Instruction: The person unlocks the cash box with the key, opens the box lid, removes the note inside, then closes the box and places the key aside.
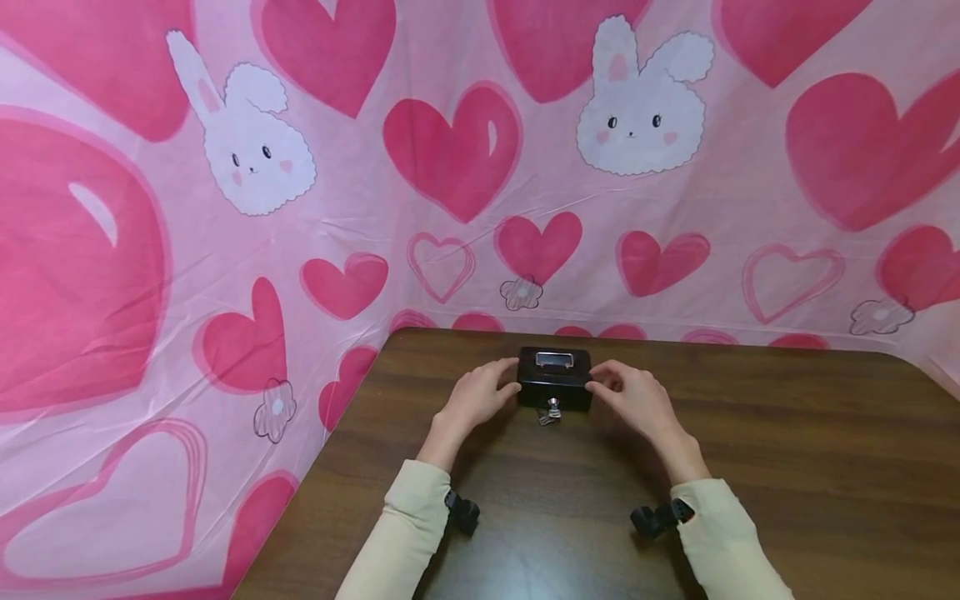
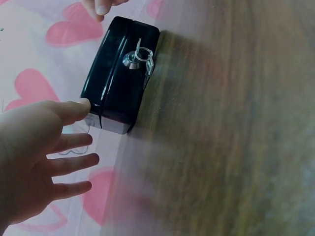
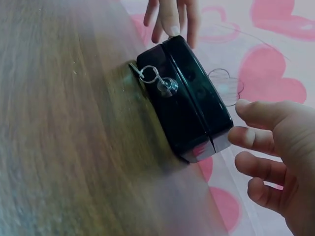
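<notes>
A small black metal box (image 1: 555, 382) stands near the far edge of the brown table (image 1: 787, 467). It has a silver handle (image 1: 554, 360) on its lid. A key on a ring (image 1: 551, 411) sticks in the front lock. My left hand (image 1: 501, 379) lies at the box's left end, fingers straight; its thumb (image 2: 74, 109) touches the corner of the box (image 2: 118, 73). My right hand (image 1: 606, 381) is at the right end with loosely spread fingers (image 3: 248, 137) just beside the box (image 3: 189, 108); contact is unclear. The key (image 3: 157, 81) hangs free.
A pink sheet with hearts and white rabbits (image 1: 637, 108) hangs behind the table and down its left side. The table's left edge (image 1: 330, 450) is close to my left arm. Wood surface stretches to the right and towards me.
</notes>
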Tool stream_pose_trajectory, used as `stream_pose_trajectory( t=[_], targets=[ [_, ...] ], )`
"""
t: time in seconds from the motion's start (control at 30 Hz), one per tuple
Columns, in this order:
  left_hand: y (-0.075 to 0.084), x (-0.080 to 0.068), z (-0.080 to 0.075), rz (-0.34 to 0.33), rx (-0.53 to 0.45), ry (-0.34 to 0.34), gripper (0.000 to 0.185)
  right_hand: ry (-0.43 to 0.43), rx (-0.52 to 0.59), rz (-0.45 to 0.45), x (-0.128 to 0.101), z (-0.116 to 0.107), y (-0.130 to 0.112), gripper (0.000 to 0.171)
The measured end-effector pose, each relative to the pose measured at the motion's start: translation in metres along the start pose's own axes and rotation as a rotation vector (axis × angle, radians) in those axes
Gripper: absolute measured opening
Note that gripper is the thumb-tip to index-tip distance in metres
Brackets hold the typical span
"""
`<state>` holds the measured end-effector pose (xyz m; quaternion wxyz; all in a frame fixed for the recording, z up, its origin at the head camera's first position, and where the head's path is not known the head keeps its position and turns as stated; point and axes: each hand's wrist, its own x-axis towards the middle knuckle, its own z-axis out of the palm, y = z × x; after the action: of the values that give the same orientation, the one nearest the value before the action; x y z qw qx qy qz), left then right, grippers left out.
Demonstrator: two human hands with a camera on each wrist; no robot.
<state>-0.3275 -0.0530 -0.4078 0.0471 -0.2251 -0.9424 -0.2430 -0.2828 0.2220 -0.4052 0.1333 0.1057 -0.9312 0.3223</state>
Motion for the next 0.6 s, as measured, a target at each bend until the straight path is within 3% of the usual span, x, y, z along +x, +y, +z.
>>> stream_pose_trajectory(
  t=[0.33, 0.6],
  targets=[
    [-0.004, -0.002, 0.001, -0.047, -0.019, -0.028, 0.050, -0.063, -0.029, 0.071, -0.002, -0.001, 0.008, 0.040],
    [-0.005, -0.002, 0.001, -0.048, -0.016, -0.041, 0.048, -0.123, -0.036, 0.097, -0.001, 0.001, 0.013, 0.048]
  ],
)
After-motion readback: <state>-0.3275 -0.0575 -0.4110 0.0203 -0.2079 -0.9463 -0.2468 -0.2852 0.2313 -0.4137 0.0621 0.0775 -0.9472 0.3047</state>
